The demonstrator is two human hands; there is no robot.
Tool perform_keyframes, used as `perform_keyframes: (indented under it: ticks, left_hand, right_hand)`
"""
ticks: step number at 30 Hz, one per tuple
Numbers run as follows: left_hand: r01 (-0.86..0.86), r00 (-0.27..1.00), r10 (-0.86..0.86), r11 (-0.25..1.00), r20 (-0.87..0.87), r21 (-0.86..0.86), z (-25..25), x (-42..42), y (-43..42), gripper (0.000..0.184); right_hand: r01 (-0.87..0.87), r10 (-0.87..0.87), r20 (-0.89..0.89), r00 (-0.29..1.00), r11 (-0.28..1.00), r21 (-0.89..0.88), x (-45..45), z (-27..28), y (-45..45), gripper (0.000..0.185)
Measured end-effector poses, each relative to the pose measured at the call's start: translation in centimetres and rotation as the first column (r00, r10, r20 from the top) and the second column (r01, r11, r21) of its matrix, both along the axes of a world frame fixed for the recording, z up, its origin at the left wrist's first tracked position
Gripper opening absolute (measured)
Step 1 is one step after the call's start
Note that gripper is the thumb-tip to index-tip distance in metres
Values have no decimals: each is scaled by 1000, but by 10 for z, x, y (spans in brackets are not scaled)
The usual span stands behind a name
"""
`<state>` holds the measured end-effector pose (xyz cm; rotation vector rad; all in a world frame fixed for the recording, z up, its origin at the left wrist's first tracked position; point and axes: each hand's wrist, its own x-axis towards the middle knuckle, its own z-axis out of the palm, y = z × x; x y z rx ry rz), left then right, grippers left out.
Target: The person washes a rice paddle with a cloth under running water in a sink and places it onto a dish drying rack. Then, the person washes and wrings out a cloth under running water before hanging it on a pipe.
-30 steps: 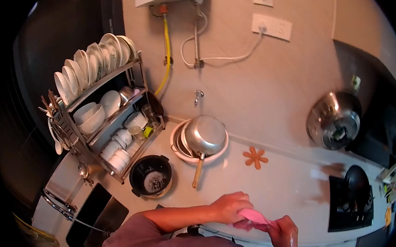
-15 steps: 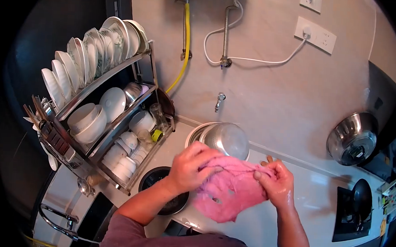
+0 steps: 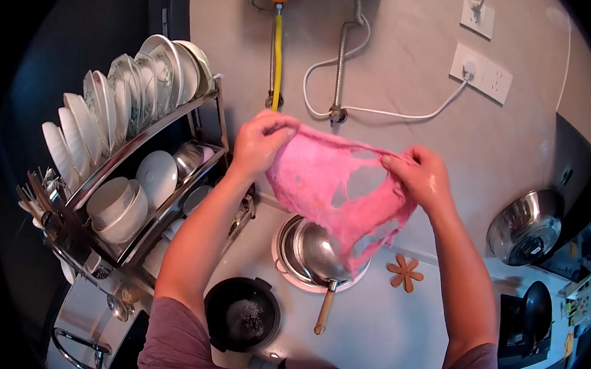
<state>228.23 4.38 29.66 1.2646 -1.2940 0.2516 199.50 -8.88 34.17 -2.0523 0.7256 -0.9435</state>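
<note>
A torn pink cloth (image 3: 310, 168) with several ragged holes is stretched in the air above the counter. My left hand (image 3: 259, 144) grips its upper left corner, thumb pressed against the fingers. At the upper right corner, my right hand (image 3: 424, 179) pinches the same edge. The cloth hangs down between them, and a tattered strip dangles over a metal pan (image 3: 318, 252) with a wooden handle. That pan rests in a stack of round basins. Below my left forearm stands a black pot (image 3: 242, 315) with some whitish contents.
A steel dish rack (image 3: 148, 127) full of plates and bowls stands at the left, with a faucet (image 3: 80, 343) near it. A flower-shaped wooden trivet (image 3: 405, 273) lies on the counter. A metal basin (image 3: 526, 226) leans at the right, near a black wok (image 3: 538, 311) on the stove.
Both hands have risen and moved apart, spreading the bunched cloth out wide. The black pot, the pan's handle and the whole trivet have come into sight.
</note>
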Motion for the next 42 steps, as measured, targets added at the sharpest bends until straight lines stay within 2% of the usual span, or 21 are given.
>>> perform_keyframes:
  ticks: [3, 4, 7, 8, 11, 12, 15, 16, 19, 21, 23, 25, 27, 28, 31, 32, 34, 38, 40, 41, 42]
  left_hand:
    - [-130, 990, 125, 987, -65, -95, 20, 12, -49, 12]
    - [-103, 993, 93, 985, -78, -137, 19, 28, -72, 14]
    - [-188, 982, 190, 965, -12, -184, 12, 54, -128, 14]
    - [-295, 942, 311, 946, 123, -132, 2, 61, -142, 13]
    - [-478, 876, 461, 788, 141, 388, -31, 54, -152, 9]
    - [-589, 808, 558, 770, 190, 245, -49, 52, -151, 10]
    - [-520, 850, 514, 854, 113, 21, -78, 70, -136, 10]
    - [-453, 876, 460, 888, 146, -78, -84, 75, -131, 20]
    - [-60, 982, 59, 998, 179, 4, -59, 34, -106, 20]
    - [333, 943, -332, 934, -28, 132, -40, -10, -98, 20]
    - [460, 886, -447, 881, -121, 115, -38, -44, -101, 20]
    - [455, 890, -435, 858, -134, 236, -25, -58, -89, 22]
    - [293, 949, -312, 825, -44, 483, -7, -56, -67, 27]
    - [435, 900, -387, 789, -200, 434, -15, -42, -68, 32]
    - [518, 823, -345, 783, -452, 345, -2, -24, -43, 35]
    - [574, 751, -347, 763, -561, 297, -4, -17, -41, 37]
    - [662, 573, -334, 727, -749, 183, -18, 2, -44, 41]
    - [749, 562, -389, 615, -730, 249, -39, 20, -36, 50]
    - [521, 849, -266, 559, -456, 644, -44, 42, -31, 49]
    - [351, 936, -223, 505, -273, 789, -48, 53, -30, 49]
    - [147, 989, -100, 461, -113, 875, -54, 61, -31, 37]
  right_hand:
    - [162, -173, -102, 980, 981, -103, 31, 8, -49, 36]
    - [195, -209, -112, 972, 973, -121, 43, 6, -69, 40]
    - [329, -369, -111, 923, 904, -274, 71, 9, -106, 52]
    - [343, -397, -190, 898, 902, -263, 82, 1, -125, 57]
    - [254, -437, -493, 752, 883, -395, 93, -44, -152, 56]
    - [208, -396, -538, 744, 902, -378, 88, -56, -158, 55]
    - [135, -284, -545, 789, 945, -298, 55, -75, -166, 47]
    - [108, -238, -493, 837, 955, -278, 48, -76, -161, 43]
    - [-46, -13, -299, 954, 981, -188, 32, -47, -124, 28]
    - [-195, 168, -147, 975, 960, -200, 39, -22, -94, 21]
    - [-260, 268, -2, 963, 934, -244, 46, -1, -73, 21]
    - [-304, 346, 169, 923, 925, -229, 53, 15, -56, 22]
    - [-274, 326, 195, 925, 927, -255, 56, 19, -55, 25]
    - [-257, 317, 208, 925, 928, -269, 56, 19, -56, 26]
    - [-93, 106, 78, 991, 982, -162, 57, -1, -66, 29]
    - [-105, 120, 88, 989, 982, -160, 66, -19, -81, 33]
    - [-112, 111, 62, 992, 994, 19, 78, -52, -89, 32]
    - [-167, 111, 226, 968, 955, 246, 92, -92, -86, 26]
    - [-228, 134, 300, 944, 925, 303, 94, -95, -77, 21]
    - [-208, 132, 295, 946, 948, 242, 97, -101, -79, 20]
    - [-186, 128, 289, 949, 966, 181, 101, -111, -84, 20]
